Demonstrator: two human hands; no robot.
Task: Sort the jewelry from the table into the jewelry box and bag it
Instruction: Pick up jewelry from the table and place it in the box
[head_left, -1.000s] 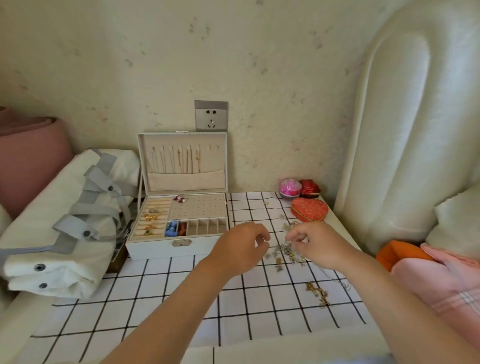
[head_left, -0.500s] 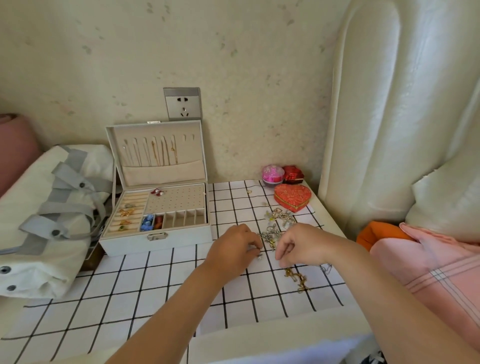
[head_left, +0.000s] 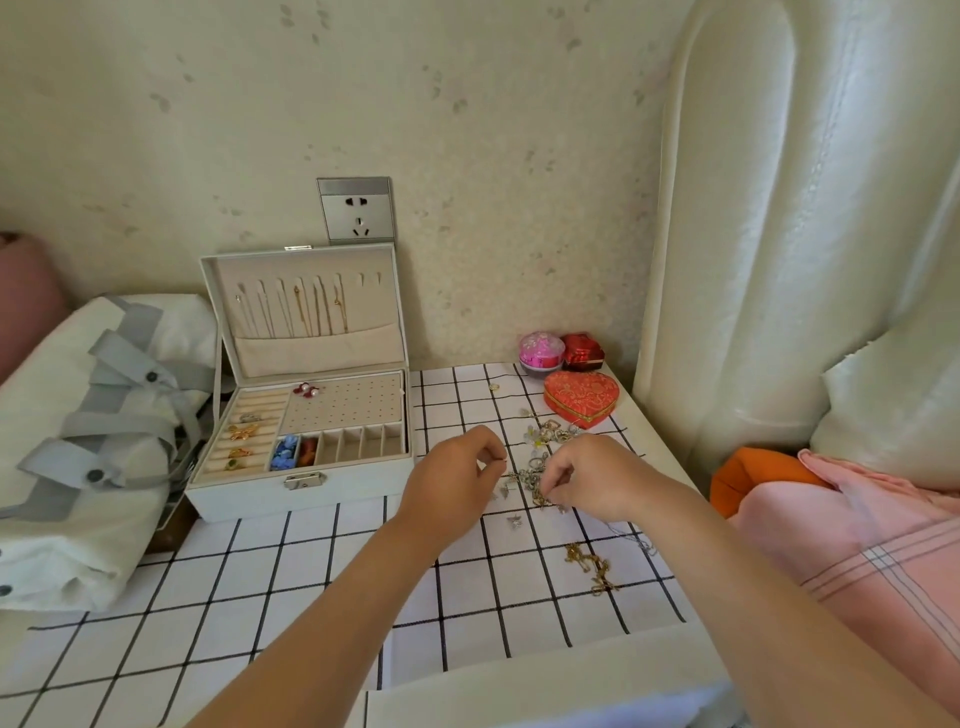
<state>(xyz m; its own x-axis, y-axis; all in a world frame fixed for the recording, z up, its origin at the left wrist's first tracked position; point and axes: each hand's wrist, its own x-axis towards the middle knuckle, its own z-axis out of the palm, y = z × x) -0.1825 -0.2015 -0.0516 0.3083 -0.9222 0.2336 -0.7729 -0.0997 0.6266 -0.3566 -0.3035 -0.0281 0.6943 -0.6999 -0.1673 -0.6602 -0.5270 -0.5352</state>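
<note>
Head view: right hand (head_left: 589, 480) amid jewelry (head_left: 531, 474)

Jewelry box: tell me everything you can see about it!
The jewelry box is white, open, lid upright near the wall. Chains hang inside the lid above a pocket. Its tray holds rings at left, red earrings, and blue and orange pieces. It sits on the checked cloth; the left hand doesn't touch it.

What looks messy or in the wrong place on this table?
The jewelry pile is a tangled heap on the checked cloth, not in the open jewelry box. A gold chain lies crumpled apart nearer the front edge, and one small gold piece sits alone farther back. Nothing looks broken.
</note>
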